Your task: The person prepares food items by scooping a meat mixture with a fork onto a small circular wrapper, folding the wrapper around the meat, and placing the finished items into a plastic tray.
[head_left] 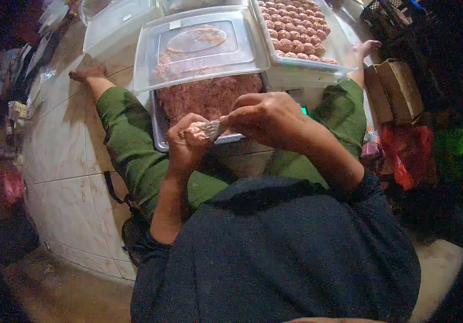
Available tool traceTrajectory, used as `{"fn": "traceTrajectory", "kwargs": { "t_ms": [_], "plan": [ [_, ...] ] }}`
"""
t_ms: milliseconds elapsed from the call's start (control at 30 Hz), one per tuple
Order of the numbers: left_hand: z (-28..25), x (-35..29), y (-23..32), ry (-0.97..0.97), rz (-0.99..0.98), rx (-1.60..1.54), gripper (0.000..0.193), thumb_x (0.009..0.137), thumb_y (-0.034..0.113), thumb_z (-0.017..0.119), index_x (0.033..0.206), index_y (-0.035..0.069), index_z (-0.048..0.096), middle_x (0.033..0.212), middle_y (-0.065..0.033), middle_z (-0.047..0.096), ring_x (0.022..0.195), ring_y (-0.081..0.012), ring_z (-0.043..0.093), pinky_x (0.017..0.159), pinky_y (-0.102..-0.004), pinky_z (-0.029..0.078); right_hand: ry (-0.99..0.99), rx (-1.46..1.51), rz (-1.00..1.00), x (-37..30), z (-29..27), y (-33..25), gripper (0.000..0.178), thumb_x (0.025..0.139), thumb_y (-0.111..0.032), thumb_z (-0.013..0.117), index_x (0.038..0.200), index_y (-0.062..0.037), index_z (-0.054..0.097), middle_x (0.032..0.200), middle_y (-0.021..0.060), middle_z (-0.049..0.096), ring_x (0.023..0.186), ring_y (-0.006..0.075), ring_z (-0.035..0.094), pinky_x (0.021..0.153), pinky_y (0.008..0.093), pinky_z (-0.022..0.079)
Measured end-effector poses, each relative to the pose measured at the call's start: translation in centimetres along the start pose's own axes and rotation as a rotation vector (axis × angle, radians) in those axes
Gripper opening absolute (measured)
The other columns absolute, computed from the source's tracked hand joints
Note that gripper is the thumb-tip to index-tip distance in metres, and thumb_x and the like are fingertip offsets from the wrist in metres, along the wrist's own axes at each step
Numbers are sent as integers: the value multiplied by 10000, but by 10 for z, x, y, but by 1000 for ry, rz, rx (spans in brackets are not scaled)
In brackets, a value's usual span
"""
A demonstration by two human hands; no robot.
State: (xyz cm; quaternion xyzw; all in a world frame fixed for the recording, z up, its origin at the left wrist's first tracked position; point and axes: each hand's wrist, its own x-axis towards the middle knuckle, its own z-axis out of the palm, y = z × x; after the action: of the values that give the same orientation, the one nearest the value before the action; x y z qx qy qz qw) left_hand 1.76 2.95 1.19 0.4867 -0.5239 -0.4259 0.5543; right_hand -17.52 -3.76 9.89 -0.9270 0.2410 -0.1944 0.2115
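My left hand (pixel 184 144), fingers curled, cups a pale pink lump (pixel 195 133) that looks like minced meat. Between the fingertips of my right hand (pixel 266 116) is a whitish ridged piece (pixel 211 128), its far end against that lump. I cannot make out exactly what the piece is. Both hands are above the near edge of a tray (pixel 160 144) filled with reddish-brown minced meat (pixel 210 94). A translucent plastic lid (pixel 145 67), smeared with meat, rests across the far part of the tray.
Beyond, at the right, a clear plastic container (pixel 274 67) holds rows of round meatballs (pixel 296 32). Another translucent container (pixel 118 35) stands at the far left. My legs (pixel 129 126) are spread on the tiled floor (pixel 59 204). Cardboard boxes (pixel 398 91) and a red plastic bag (pixel 404 156) are at the right.
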Motion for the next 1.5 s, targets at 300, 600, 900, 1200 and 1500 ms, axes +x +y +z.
{"fn": "traceTrajectory", "kwargs": {
  "t_ms": [300, 600, 900, 1200, 1500],
  "plan": [
    [9, -6, 11, -64, -73, -171, 270, 815, 282, 623, 801, 20, 558, 704, -20, 592, 592, -72, 547, 516, -215, 434, 98, -54, 31, -24, -18, -15, 162, 752, -101, 598, 909, -117, 636, 822, 75, 614, 692, 268, 618, 591, 335, 503],
    [14, -7, 28, 4, 127, 135, 698, 681, 75, 739, 1239, 20, 323, 765, -21, 530, 666, -94, 510, 598, -223, 458, 199, 316, 181, -26, -14, -9, 165, 805, 11, 525, 950, -34, 588, 787, 79, 612, 688, 115, 572, 619, 255, 466],
    [6, -10, 6, 81, 65, -167, 680, 720, 95, 697, 1286, 55, 322, 877, -115, 607, 762, -156, 585, 651, -247, 475, 170, 696, 296, -37, 40, -13, 147, 816, 16, 528, 957, 16, 573, 822, 47, 607, 735, 102, 548, 676, 249, 468],
    [-3, -8, 0, 67, -8, 58, 595, 656, -30, 726, 1177, 54, 450, 805, -35, 572, 704, -64, 521, 623, -184, 437, 299, 413, 336, -35, 24, 12, 210, 796, -3, 559, 1001, -25, 602, 878, 93, 637, 727, 117, 581, 662, 255, 484],
    [7, -4, 12, 176, 133, -101, 805, 679, -80, 679, 1311, 69, 201, 856, -45, 522, 701, -90, 487, 688, -206, 436, -149, -206, 425, -85, 76, 17, 310, 769, 17, 463, 1060, -62, 536, 988, 158, 546, 861, 335, 575, 729, 380, 489]
  ]
}}
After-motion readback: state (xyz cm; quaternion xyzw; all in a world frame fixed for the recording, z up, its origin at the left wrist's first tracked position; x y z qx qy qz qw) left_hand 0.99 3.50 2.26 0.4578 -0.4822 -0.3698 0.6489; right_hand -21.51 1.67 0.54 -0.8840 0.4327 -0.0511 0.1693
